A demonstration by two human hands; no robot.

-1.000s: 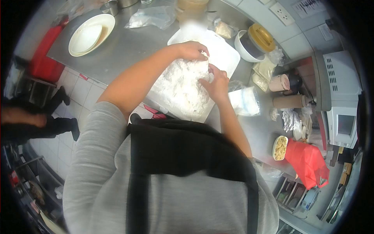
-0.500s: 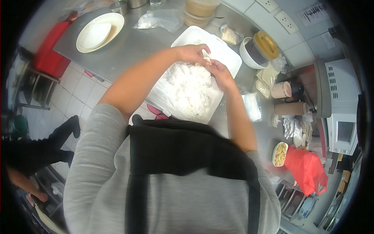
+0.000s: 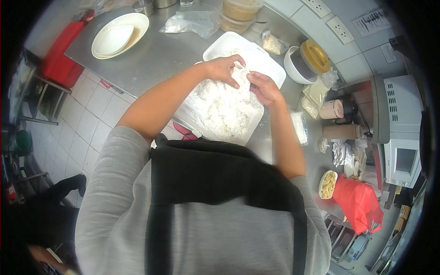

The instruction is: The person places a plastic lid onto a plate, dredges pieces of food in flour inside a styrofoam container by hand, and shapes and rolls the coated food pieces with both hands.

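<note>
A pale, flour-coated piece [image 3: 240,73], perhaps dough or battered food, is held up between my two hands. My left hand [image 3: 223,70] curls around its left side, thumb below and fingers above. On the other side my right hand [image 3: 266,88] pinches its right edge with the fingertips. Below them lies a heap of white flour [image 3: 220,107], lumpy in places, in a white tub [image 3: 255,120] close to my apron. A second white tray [image 3: 272,65] sits just behind, partly covered by my hands. The piece's exact kind is hidden by the flour.
Stacked white plates [image 3: 140,35] stand at the left on the steel table [image 3: 165,57]. Behind are a plastic bag [image 3: 195,24] and round tubs [image 3: 237,19]. To the right are a yellow-lidded jug [image 3: 315,56], a noodle-like food dish [image 3: 328,184] and a red bag [image 3: 360,201].
My hands have moved slightly apart, and more of the floured piece shows between them. At the lower left, another person in dark clothes has shifted lower in view.
</note>
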